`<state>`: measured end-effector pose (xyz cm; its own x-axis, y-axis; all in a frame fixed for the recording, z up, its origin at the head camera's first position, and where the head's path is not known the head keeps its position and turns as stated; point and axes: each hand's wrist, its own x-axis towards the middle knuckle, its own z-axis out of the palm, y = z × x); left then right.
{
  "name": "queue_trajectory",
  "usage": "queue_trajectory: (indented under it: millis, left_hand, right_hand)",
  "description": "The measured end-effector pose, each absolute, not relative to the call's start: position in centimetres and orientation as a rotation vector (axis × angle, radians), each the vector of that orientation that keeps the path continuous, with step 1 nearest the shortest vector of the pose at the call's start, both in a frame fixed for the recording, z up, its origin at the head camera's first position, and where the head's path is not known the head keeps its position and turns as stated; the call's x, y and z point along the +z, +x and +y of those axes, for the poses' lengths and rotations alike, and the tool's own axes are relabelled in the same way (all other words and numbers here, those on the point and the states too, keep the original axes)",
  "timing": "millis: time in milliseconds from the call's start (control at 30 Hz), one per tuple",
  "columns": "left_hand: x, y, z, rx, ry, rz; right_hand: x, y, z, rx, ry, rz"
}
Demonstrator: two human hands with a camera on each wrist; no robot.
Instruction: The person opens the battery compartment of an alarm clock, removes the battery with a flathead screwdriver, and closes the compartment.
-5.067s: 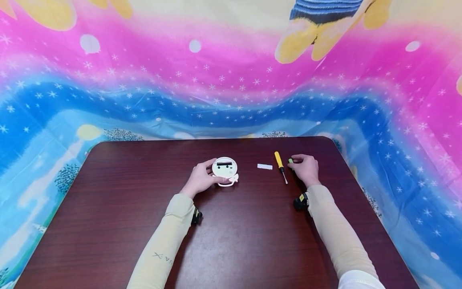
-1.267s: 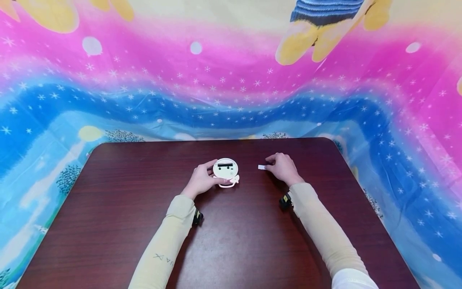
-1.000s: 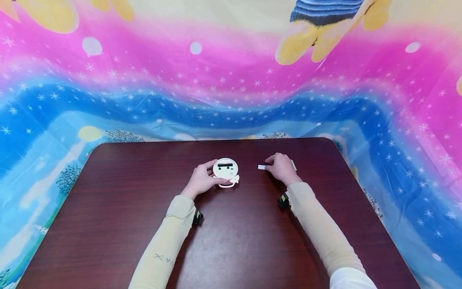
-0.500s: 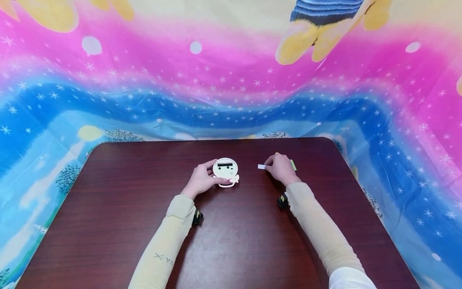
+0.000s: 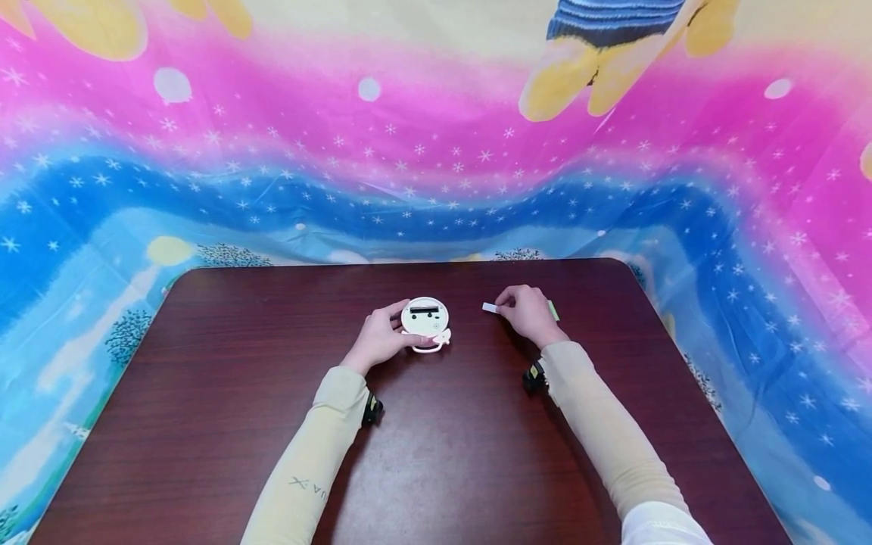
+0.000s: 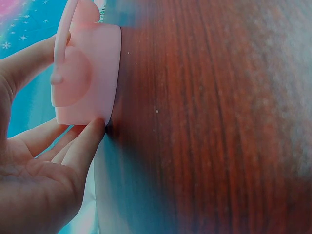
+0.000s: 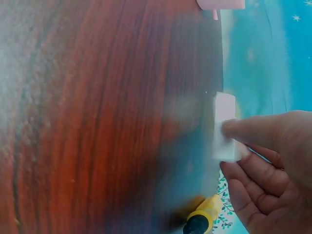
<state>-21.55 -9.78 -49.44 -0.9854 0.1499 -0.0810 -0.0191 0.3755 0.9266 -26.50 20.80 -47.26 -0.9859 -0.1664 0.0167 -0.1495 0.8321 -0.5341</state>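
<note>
A round cream-coloured device (image 5: 425,319) with a dark slot, two dark dots and a looped handle lies on the table in the head view. My left hand (image 5: 378,339) grips its left side, thumb along the front edge. Tinted pink in the left wrist view, the device's side (image 6: 92,73) stands on the wood, fingertips against its lower edge. Between thumb and fingers, my right hand (image 5: 531,314) pinches a small white rectangular cover-like strip (image 7: 224,126), tilted in the head view. A yellow-handled screwdriver (image 7: 208,209) lies beside that hand, hidden behind it in the head view.
Just right of my right hand, a green battery-like piece (image 5: 553,310) shows partly. The dark wooden table (image 5: 450,446) ends at a back edge near both hands, with a printed cloth (image 5: 409,166) hanging behind it.
Earlier my right hand was at the green piece; it has since moved left to the white strip and now shifts it slightly away and left. My left hand keeps its hold on the device.
</note>
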Motion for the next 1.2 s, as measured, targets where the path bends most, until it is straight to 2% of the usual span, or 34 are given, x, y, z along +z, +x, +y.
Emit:
queue_trajectory:
  millis: [733,1200]
  left_hand:
    - [-49.5,-21.6,-9.8,1.671,0.115,2.481]
    - [-49.4,-21.5,-9.9,1.677,0.126,2.482]
  right_hand:
    - [-47.6,-26.7,19.6,-1.094,-0.348,3.018]
    - [-47.2,-26.4,17.1,-1.197,-0.4,3.015]
